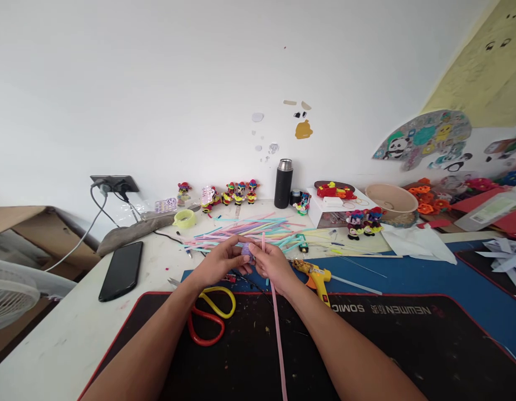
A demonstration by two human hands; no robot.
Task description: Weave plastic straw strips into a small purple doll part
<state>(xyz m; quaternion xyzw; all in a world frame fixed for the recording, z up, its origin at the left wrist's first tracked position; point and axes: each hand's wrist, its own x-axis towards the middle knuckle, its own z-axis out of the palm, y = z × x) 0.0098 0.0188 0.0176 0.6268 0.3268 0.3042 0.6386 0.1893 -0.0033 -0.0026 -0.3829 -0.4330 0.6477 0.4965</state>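
Observation:
Over the black desk mat my left hand (pixel 220 260) is closed, its fingers and thumb pinching a small rounded purple piece (pixel 246 250). My right hand (pixel 275 264) meets it there, thumb against the purple piece, with a long pink pipe cleaner (pixel 278 328) passing through its fingers. One end of that pipe cleaner sticks up above the hand; the rest hangs down toward me. Behind both hands lies a heap of pastel pipe cleaners (pixel 258 228). Fingers hide part of the purple piece.
Scissors (pixel 234 303) with red and yellow handles lie left of centre. A yellow glue gun (pixel 321 281) rests beside my right hand. Further back stand a black thermos (pixel 283 186) and several small figures (pixel 240 192). A phone (pixel 121 271) lies at left, near a fan (pixel 11 292).

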